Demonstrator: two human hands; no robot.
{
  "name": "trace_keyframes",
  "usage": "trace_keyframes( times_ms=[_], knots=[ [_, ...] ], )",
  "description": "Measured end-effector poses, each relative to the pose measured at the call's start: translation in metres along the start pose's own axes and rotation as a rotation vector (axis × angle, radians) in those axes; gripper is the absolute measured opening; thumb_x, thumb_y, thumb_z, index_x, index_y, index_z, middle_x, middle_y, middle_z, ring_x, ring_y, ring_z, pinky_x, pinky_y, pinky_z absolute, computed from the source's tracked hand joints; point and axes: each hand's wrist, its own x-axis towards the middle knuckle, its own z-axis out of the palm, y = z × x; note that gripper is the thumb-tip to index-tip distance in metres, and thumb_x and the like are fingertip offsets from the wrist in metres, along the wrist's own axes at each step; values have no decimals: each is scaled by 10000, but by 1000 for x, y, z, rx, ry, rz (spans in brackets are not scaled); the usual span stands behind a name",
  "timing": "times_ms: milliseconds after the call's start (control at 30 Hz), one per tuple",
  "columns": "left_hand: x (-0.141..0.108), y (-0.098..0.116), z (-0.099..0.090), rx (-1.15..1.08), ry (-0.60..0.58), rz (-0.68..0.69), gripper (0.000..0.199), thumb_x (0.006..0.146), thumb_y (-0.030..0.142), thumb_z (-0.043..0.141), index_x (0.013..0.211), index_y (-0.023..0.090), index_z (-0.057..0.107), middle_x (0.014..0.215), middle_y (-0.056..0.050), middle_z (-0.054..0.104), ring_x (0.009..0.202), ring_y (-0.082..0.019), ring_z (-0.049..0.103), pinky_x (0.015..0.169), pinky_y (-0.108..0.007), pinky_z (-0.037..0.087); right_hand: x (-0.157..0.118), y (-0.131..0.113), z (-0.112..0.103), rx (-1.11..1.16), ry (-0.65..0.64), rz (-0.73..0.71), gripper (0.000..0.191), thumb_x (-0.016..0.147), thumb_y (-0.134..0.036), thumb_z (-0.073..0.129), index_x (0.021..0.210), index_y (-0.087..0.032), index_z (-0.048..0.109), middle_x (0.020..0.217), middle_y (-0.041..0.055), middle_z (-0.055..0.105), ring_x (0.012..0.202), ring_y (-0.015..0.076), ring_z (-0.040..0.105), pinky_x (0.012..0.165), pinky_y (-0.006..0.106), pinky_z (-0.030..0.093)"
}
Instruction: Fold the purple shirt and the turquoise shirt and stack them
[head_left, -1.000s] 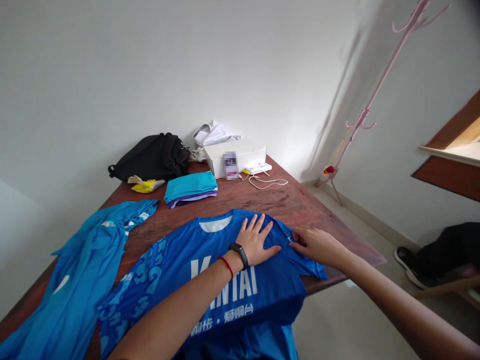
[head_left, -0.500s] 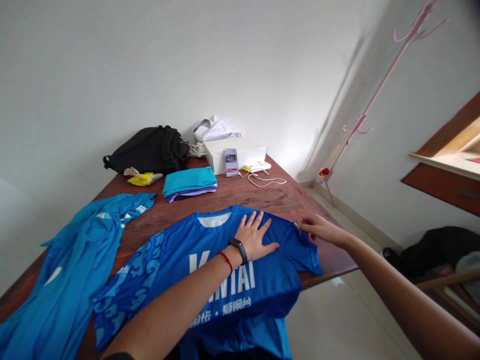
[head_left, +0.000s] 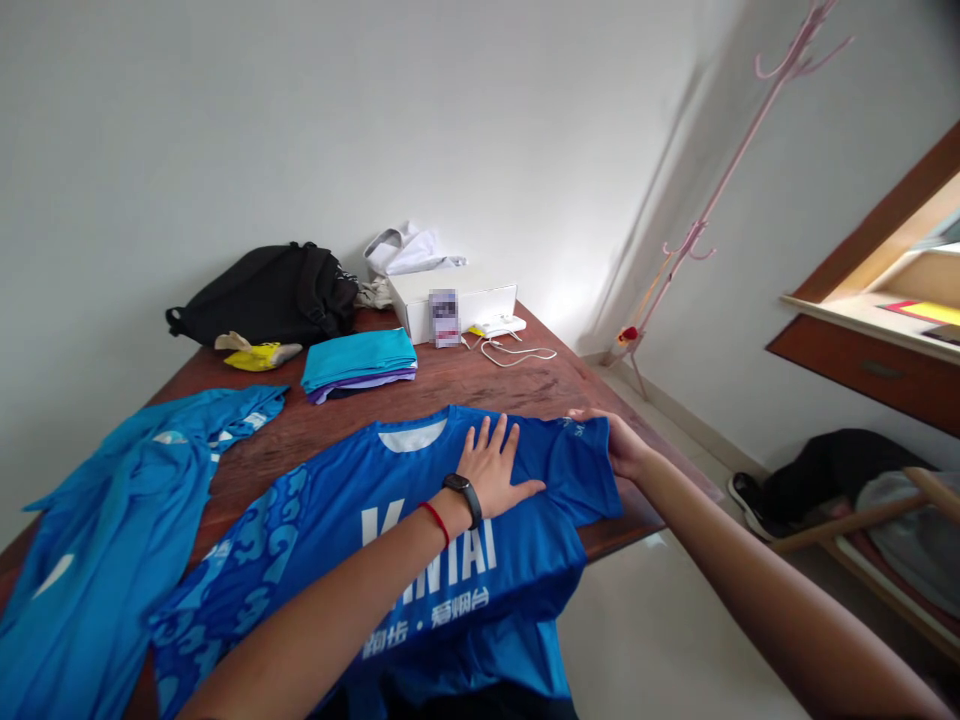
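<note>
A blue T-shirt [head_left: 442,490] with white lettering and a wave-patterned left-side sleeve lies front up, its lower part hanging over the table's near edge. My left hand [head_left: 491,467] rests flat on its chest below the collar, fingers spread. At the right sleeve, my right hand [head_left: 624,447] grips the sleeve's outer end, with most of its fingers hidden by the cloth. The sleeve is drawn out to the right. A lighter blue garment [head_left: 142,500] lies rumpled on the left. Folded clothes [head_left: 360,362], turquoise on top and purple beneath, are stacked behind the T-shirt.
On the wooden table [head_left: 517,385] stand a black backpack [head_left: 262,295], a yellow packet [head_left: 259,356], a white box [head_left: 480,300] and a white cable [head_left: 517,357]. A pink coat rack [head_left: 731,175] is in the corner. At right are a wooden chair [head_left: 847,520] and a black shoe [head_left: 748,500].
My right hand has moved from the sleeve's upper edge to its outer end, and the sleeve is now turned outward and straighter. My left hand stays flat on the shirt. The view has shifted slightly right.
</note>
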Motion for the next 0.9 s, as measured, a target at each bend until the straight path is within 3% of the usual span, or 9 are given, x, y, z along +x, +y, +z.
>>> trace_keyframes(
  times_ms=[133, 233, 333, 500, 600, 800, 900],
  knots=[
    [-16, 30, -19, -25, -25, 100, 913, 898, 745, 377, 1578, 151, 237, 1628, -179, 185, 1495, -400, 144, 1174, -621, 169, 0, 7, 4, 2, -7, -66, 246, 814, -425, 567, 851, -186, 612, 714, 58, 717, 623, 214, 691, 590, 314, 575],
    [-36, 47, -25, -84, -194, 176, 941, 879, 773, 367, 1572, 146, 259, 1599, -204, 258, 1479, -404, 208, 1162, -625, 198, -4, 9, 9, 8, 12, -100, 265, 831, -447, 558, 865, -190, 613, 689, 48, 711, 577, 201, 675, 539, 296, 562],
    [-50, 52, -19, -107, -334, 243, 963, 829, 789, 460, 1569, 197, 285, 1621, -191, 184, 1484, -437, 149, 1158, -640, 178, -8, 11, 14, 31, 18, -94, 265, 846, -460, 558, 825, -198, 595, 597, 17, 668, 470, 165, 619, 441, 251, 514],
    [-42, 40, -5, -109, -241, 321, 743, 883, 754, 425, 1507, 352, 403, 1642, -89, 183, 1490, -426, 134, 1154, -663, 144, -13, 14, 20, 331, -93, -31, 256, 858, -396, 618, 716, -203, 527, 440, -65, 542, 279, 58, 408, 281, 137, 340],
    [-31, 31, -3, -121, -226, 378, 665, 901, 746, 410, 1474, 411, 434, 1638, -59, 215, 1491, -411, 153, 1149, -665, 159, -14, 13, 28, 529, -162, 38, 226, 831, -311, 676, 716, -193, 522, 430, -90, 529, 266, 26, 389, 269, 89, 303],
    [-22, 22, -13, -104, -183, 392, 681, 924, 682, 450, 1475, 281, 465, 1553, -137, 393, 1444, -398, 300, 1126, -630, 271, -12, 11, 50, 557, -67, 12, 335, 781, -251, 722, 606, -205, 440, 396, -94, 481, 288, 32, 409, 260, 88, 290],
    [-21, 21, -17, -82, -214, 370, 597, 933, 679, 429, 1409, 337, 546, 1553, -117, 396, 1438, -430, 294, 1097, -670, 272, -13, 10, 60, 555, -60, -6, 345, 790, -242, 709, 597, -209, 425, 398, -90, 469, 311, 35, 418, 289, 85, 334]
  ],
)
